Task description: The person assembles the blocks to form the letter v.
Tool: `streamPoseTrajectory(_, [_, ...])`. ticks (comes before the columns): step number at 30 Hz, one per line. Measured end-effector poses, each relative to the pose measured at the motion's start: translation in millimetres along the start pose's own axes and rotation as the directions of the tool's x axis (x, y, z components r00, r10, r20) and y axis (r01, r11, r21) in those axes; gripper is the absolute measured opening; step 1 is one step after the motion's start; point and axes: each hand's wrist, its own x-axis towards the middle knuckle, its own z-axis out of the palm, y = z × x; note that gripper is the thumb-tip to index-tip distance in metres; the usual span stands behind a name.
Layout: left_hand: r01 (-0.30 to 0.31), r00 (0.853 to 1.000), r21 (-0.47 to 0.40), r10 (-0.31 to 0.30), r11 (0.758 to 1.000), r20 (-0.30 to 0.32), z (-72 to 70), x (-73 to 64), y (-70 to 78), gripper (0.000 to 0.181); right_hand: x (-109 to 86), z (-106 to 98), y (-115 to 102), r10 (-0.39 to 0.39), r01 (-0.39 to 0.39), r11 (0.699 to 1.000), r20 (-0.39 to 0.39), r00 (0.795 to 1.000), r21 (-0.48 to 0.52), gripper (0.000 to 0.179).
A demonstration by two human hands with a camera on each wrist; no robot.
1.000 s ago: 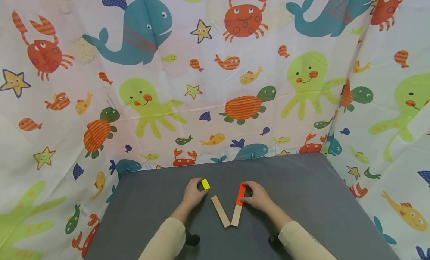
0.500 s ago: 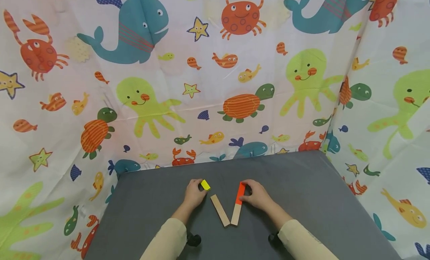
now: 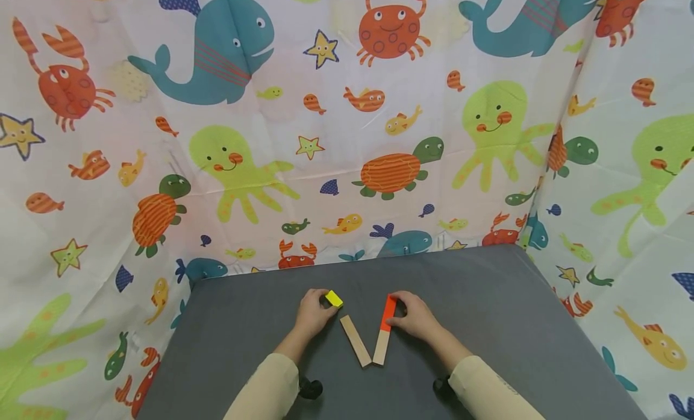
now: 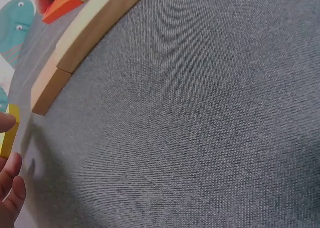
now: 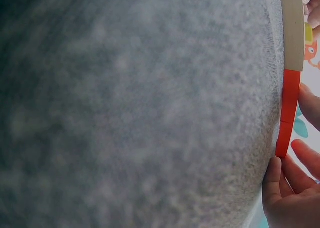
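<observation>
Two rows of plain wooden blocks form a V on the grey cloth; the left row (image 3: 355, 341) shows a seam between two blocks in the left wrist view. My left hand (image 3: 313, 312) pinches a small yellow block (image 3: 334, 299) between thumb and fingers, just beyond the far end of that left row. Orange-red blocks (image 3: 388, 313) continue the right wooden row (image 3: 381, 347); a seam between two of them shows in the right wrist view. My right hand (image 3: 416, 316) holds these orange-red blocks by finger and thumb, touching their far end and side.
A grey cloth-covered table (image 3: 461, 299) spreads under everything. Behind it and along the sides hangs a white curtain (image 3: 347, 125) printed with sea animals. A dark object (image 3: 310, 388) sits at my left wrist, another (image 3: 444, 387) at my right.
The yellow block has turned in my left fingers and shifted slightly right, nearer the left row's far end. My right hand and the orange-red blocks stay in place.
</observation>
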Motion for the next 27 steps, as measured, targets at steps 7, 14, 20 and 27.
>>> streamPoseTrajectory(7, [-0.031, 0.999, -0.016, 0.031, 0.999, 0.028, -4.7, -4.8, 9.1, 0.052, -0.2, -1, -1, 0.011, -0.011, 1.000, 0.002, 1.000, 0.002, 0.061])
streamPoseTrajectory(14, [-0.049, 0.997, -0.021, 0.050, 0.999, 0.052, -4.8, -6.0, 9.0, 0.051, -1.0, 0, 0, 0.007, -0.007, 1.000, 0.002, 1.000, 0.003, 0.061])
streamPoseTrajectory(20, [-0.066, 0.993, -0.017, 0.067, 0.998, 0.094, -1.9, -5.6, 1.1, 0.050, -0.8, 1, 1, 0.004, -0.004, 1.000, 0.002, 1.000, 0.006, 0.061])
streamPoseTrajectory(27, [-0.063, 0.991, 0.007, 0.062, 0.998, 0.121, -2.8, -5.9, -2.3, 0.049, -0.7, 0, 0, 0.001, -0.001, 1.000, 0.004, 1.000, 0.003, 0.061])
